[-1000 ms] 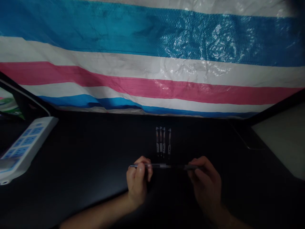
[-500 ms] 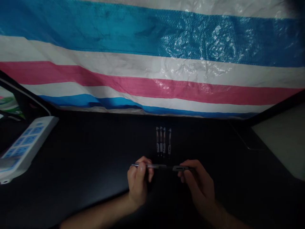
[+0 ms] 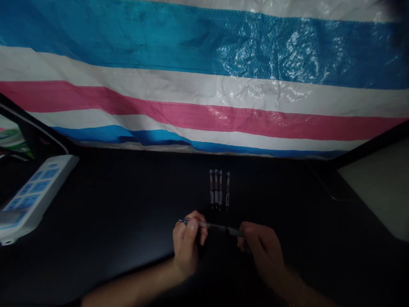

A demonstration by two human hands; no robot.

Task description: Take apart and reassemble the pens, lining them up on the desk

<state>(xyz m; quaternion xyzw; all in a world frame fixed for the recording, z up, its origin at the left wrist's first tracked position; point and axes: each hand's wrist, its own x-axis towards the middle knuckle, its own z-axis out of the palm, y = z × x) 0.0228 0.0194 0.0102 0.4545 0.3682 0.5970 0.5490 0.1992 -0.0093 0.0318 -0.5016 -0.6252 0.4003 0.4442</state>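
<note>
A slim clear-barrelled pen (image 3: 217, 227) lies level across my hands, just above the black tabletop (image 3: 96, 200). My left hand (image 3: 188, 243) pinches it near the metal tip, which points left. My right hand (image 3: 262, 251) grips its dark right end, and the fingers hide the last part. Whether that end is a separate cap, I cannot tell. Beyond the hands, several similar pens (image 3: 219, 189) lie side by side, parallel, tips away from me. Neither hand touches them.
A white power strip with blue panels (image 3: 38, 192) lies at the table's left edge. A striped blue, white and pink tarpaulin (image 3: 204, 85) hangs along the far side. A pale surface (image 3: 377, 192) shows beyond the right corner.
My right hand has slid left towards my left hand, and the visible length of the pen between and beyond them has shortened. My left hand has shifted only slightly. The row of pens has not moved.
</note>
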